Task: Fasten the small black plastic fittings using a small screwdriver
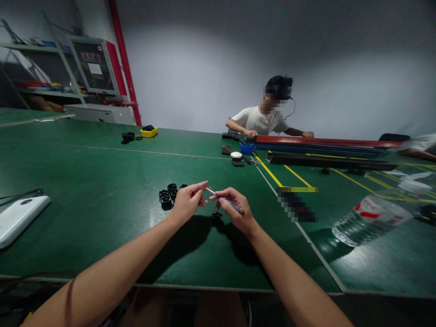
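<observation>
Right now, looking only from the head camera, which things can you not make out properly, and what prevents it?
- Thin tool, head view: its tip is pinched by the left hand and its handle is mostly wrapped by the right hand, so its type is unclear.
- Black part: shadowed under the hands and too small to show its shape.
- Pixelated patch: blurred, so whatever lies there is unreadable.
- White device: cut off by the left edge.

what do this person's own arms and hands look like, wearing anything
Both forearms are bare to the picture's bottom edge, no sleeves in view. The left hand and right hand wear no gloves, rings or watch that shows. A thin dark line crosses the left forearm; band or cable, unclear.
</observation>
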Demonstrator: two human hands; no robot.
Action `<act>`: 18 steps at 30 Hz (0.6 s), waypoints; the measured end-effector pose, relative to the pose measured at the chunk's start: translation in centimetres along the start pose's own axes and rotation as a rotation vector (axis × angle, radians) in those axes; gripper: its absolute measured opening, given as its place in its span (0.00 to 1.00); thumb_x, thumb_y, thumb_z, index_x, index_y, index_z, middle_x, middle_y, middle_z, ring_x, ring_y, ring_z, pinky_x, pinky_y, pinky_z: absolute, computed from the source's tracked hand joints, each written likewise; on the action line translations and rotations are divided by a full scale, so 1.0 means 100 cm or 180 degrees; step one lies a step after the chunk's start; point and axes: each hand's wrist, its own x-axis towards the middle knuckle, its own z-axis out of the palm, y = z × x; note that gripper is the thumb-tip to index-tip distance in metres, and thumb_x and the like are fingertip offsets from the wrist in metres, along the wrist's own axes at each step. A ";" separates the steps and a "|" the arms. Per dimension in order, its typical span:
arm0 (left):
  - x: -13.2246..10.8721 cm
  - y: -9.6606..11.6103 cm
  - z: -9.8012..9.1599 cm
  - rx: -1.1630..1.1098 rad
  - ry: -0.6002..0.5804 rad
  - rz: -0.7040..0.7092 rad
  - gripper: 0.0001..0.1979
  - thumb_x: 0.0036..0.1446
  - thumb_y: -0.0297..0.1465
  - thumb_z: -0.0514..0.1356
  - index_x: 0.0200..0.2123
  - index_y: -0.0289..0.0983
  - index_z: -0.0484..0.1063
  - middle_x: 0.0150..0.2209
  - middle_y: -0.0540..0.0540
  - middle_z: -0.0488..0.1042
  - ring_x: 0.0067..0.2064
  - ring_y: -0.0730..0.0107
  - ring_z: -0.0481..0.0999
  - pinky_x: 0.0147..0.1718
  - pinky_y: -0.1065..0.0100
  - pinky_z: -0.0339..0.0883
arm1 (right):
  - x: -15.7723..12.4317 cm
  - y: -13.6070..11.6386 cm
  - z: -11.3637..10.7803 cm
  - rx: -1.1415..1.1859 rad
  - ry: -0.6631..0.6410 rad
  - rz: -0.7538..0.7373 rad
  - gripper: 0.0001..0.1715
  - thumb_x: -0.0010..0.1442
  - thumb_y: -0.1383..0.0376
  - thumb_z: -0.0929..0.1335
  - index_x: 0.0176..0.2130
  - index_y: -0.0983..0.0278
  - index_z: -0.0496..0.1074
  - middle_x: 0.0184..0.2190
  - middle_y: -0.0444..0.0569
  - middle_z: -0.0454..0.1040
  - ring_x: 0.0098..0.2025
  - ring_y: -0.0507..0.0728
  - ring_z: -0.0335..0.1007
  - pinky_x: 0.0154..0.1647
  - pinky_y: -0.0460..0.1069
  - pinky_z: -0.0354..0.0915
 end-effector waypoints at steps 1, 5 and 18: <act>0.001 -0.002 0.000 -0.0071 0.0017 -0.0033 0.20 0.57 0.36 0.63 0.51 0.33 0.77 0.39 0.41 0.81 0.24 0.73 0.77 0.20 0.73 0.71 | 0.000 0.000 0.000 -0.0045 -0.0026 -0.0004 0.12 0.61 0.58 0.70 0.42 0.63 0.72 0.39 0.53 0.80 0.31 0.54 0.75 0.33 0.51 0.70; 0.003 -0.006 0.001 -0.0151 0.0039 -0.0102 0.23 0.57 0.37 0.63 0.54 0.34 0.75 0.44 0.38 0.81 0.24 0.74 0.76 0.19 0.72 0.70 | -0.001 0.000 0.000 -0.0188 -0.0125 -0.0021 0.12 0.60 0.59 0.70 0.44 0.62 0.72 0.40 0.52 0.80 0.31 0.54 0.74 0.33 0.51 0.70; -0.002 -0.002 -0.001 0.0399 -0.0097 0.0096 0.19 0.58 0.36 0.59 0.48 0.32 0.78 0.25 0.47 0.78 0.20 0.74 0.72 0.20 0.73 0.69 | 0.000 0.003 0.002 -0.0009 0.0030 0.0143 0.14 0.59 0.55 0.70 0.39 0.62 0.69 0.36 0.52 0.80 0.28 0.54 0.74 0.29 0.50 0.69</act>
